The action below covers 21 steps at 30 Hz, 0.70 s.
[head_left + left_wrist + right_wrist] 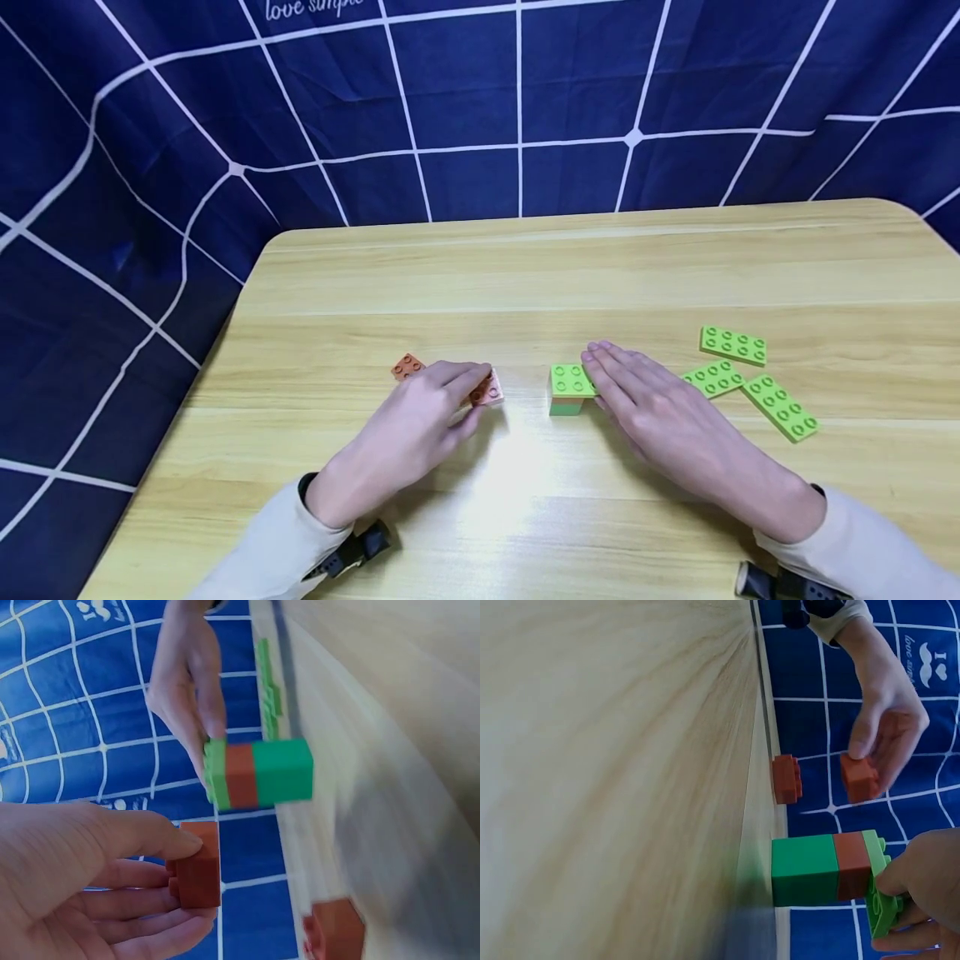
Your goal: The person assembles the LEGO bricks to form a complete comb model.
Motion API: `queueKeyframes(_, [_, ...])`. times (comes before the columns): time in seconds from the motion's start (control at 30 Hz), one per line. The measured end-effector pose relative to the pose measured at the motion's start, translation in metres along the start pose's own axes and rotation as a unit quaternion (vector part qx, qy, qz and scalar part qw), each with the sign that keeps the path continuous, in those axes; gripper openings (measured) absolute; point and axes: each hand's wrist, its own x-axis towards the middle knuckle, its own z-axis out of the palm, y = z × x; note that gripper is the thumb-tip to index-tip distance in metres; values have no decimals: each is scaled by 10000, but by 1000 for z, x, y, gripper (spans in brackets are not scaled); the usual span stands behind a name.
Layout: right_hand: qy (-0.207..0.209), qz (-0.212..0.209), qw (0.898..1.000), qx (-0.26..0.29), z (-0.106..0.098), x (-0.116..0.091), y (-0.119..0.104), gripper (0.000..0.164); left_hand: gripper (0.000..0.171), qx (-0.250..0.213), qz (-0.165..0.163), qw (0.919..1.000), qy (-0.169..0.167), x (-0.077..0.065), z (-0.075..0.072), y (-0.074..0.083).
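Observation:
Over the left of the table, my left hand (408,421) pinches an orange brick (200,874) between thumb and fingers, its studs facing the fingers. Another orange brick (407,367) lies on the table just beyond that hand. Right of it stands a stack: a green block (804,871) at the bottom, an orange brick (852,866) in the middle, and a light green plate (572,381) on top. My right hand (663,408) grips the plate's overhanging right end, thumb on its side and fingers over the studs. The held brick is apart from the stack.
Three light green plates lie beyond the right hand: one at the back (733,345), one partly behind the hand (714,379), one nearer the front (780,407). A blue curtain (465,100) with white lines hangs behind the wooden table (480,275).

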Motion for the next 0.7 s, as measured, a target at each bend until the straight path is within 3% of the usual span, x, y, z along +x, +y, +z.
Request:
queueKeyframes(0.3, [-45, -12, 10000, -21, 1, -1, 1, 61, 36, -345, 360, 9988, 9, 25, 3, 17])
queueKeyframes(0.5, [-35, -50, 10000, -54, 2, -2, 2, 62, 35, -367, 504, 9977, -273, 42, 5, 26])
queueKeyframes(0.7, [-56, -106, 9999, -13, 3, -3, 2, 46, 33, -400, 592, 9968, -362, 54, 8, 29])
